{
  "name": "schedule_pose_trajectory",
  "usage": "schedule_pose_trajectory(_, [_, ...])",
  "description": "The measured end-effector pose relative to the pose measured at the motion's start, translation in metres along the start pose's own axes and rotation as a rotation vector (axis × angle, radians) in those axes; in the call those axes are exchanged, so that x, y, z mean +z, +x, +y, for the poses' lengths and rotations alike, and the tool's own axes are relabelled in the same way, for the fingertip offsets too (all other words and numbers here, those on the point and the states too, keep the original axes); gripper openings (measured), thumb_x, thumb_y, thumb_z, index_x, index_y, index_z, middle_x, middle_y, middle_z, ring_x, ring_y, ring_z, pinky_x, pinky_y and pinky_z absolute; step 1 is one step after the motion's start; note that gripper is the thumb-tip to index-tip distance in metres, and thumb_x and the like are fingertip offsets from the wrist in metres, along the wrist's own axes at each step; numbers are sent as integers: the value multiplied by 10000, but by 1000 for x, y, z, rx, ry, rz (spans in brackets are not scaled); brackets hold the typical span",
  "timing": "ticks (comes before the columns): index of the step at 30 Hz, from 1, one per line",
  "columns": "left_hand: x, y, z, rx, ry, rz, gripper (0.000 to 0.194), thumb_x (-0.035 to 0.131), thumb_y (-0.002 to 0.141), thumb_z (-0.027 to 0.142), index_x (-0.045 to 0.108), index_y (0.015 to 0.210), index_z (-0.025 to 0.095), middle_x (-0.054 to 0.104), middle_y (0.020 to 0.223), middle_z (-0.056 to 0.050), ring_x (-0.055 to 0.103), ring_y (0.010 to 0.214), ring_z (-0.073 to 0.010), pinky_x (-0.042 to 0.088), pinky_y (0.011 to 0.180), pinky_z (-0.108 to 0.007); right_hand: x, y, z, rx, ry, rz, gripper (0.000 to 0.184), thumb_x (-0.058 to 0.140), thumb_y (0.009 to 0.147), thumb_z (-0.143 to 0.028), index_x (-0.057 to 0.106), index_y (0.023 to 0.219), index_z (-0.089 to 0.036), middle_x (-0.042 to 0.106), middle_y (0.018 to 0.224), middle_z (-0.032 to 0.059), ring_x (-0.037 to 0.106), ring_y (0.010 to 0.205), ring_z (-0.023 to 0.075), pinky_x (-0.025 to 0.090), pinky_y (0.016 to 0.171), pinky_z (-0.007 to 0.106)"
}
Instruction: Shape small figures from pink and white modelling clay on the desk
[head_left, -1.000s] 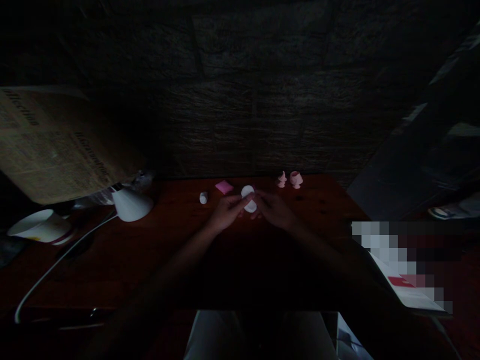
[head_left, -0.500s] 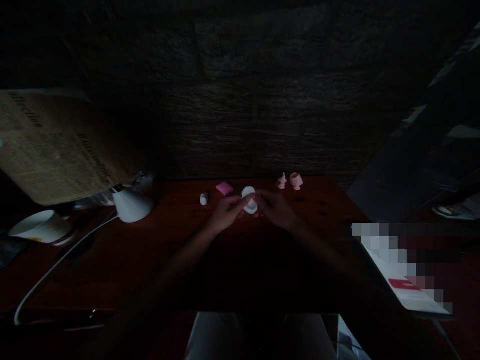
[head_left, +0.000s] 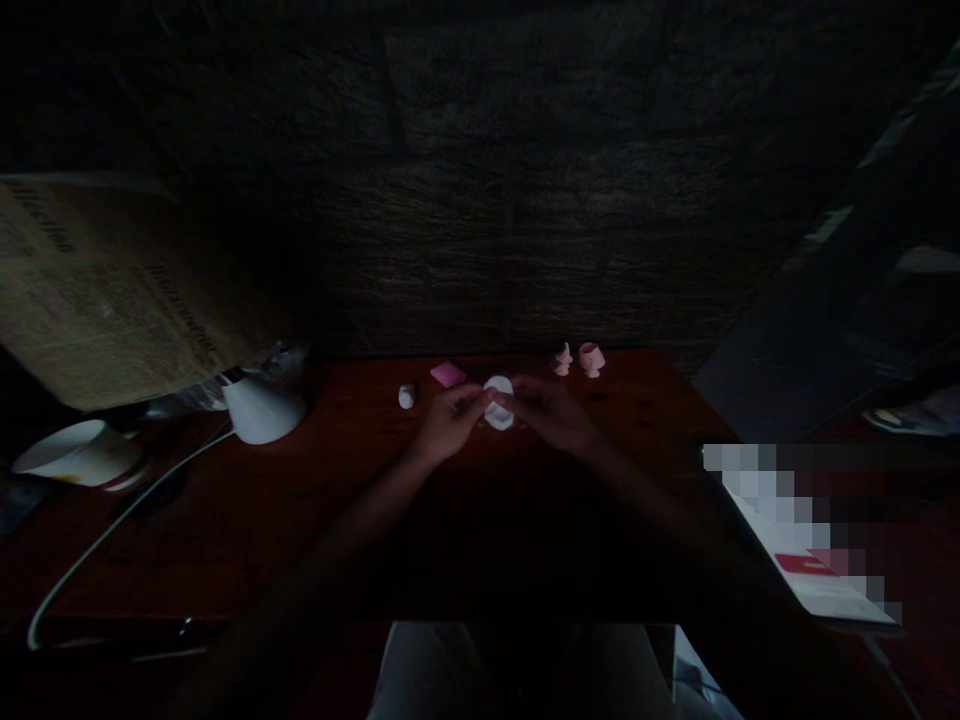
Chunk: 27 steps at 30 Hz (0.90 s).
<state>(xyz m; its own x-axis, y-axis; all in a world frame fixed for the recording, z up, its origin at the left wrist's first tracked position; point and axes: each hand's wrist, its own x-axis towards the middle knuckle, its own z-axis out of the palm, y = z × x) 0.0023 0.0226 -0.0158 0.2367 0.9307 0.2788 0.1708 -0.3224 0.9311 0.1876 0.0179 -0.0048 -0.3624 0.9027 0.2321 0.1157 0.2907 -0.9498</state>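
Note:
Between my hands is a flattened white piece point(head_left: 499, 414) that looks like soft modelling clay, rounded and slightly uneven. My left hand point(head_left: 448, 420) grips its left side, thumb on the face. My right hand point(head_left: 553, 410) holds it from the right, its thumb lying across the middle. Other fingers are partly hidden behind the piece and in the dim light. Left of my hands lie a small white lump point(head_left: 406, 396) and a pink flat packet point(head_left: 448, 374). Two small pink shaped pieces, one pointed point(head_left: 562, 360) and one cup-like point(head_left: 592, 360), stand beyond my right hand.
The brown wooden table point(head_left: 330, 500) meets a dark brick wall point(head_left: 525, 220). On the left are a white cone-shaped object point(head_left: 262, 410) with a cable point(head_left: 112, 530), a paper cup point(head_left: 79, 455) and a printed paper bag point(head_left: 112, 290). A white flat object point(head_left: 832, 590) lies at the right edge.
My right thumb has moved down across the white piece, and both hands have shifted slightly on it. The piece looks a little turned. The other things stay in place.

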Motion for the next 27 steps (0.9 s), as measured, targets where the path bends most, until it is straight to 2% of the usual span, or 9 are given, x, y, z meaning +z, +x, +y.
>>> schedule_pose_trajectory(7, [3,0,4,-92,-120,-30,458,668,825,603,710,875,149,719,816,-45,624,652,-120,518,589,-229,-2,1,1,-9,50,53,352,715,824,-512,709,968,-191,714,822,23,625,675,137,487,587,257])
schedule_pose_trajectory(11, [5,0,4,-194,-187,-147,468,719,800,572,708,930,123,743,870,-86,667,676,-135,543,601,-243,-2,3,4,-22,73,141,352,724,805,-509,692,944,-188,705,803,19,618,692,143,475,613,268])
schedule_pose_trajectory(14, [4,-1,4,-223,-230,-222,443,760,783,513,715,974,115,758,926,-104,689,690,-139,551,620,-246,-2,3,4,-14,62,159,325,735,793,-486,701,929,-193,708,842,24,610,717,145,467,626,271])
schedule_pose_trajectory(21, [1,-1,0,-244,-274,-195,408,788,779,434,729,1027,115,767,997,-120,720,763,-165,574,693,-282,-3,1,-1,24,49,118,346,745,780,-494,730,928,-182,661,796,12,550,680,127,398,577,257])
schedule_pose_trajectory(27, [-2,0,0,-206,-225,-200,307,775,797,396,752,945,128,761,882,-79,694,725,-140,577,725,-288,-4,-2,-7,59,39,88,300,737,804,-467,747,916,-189,611,710,-5,498,636,118,371,570,268])
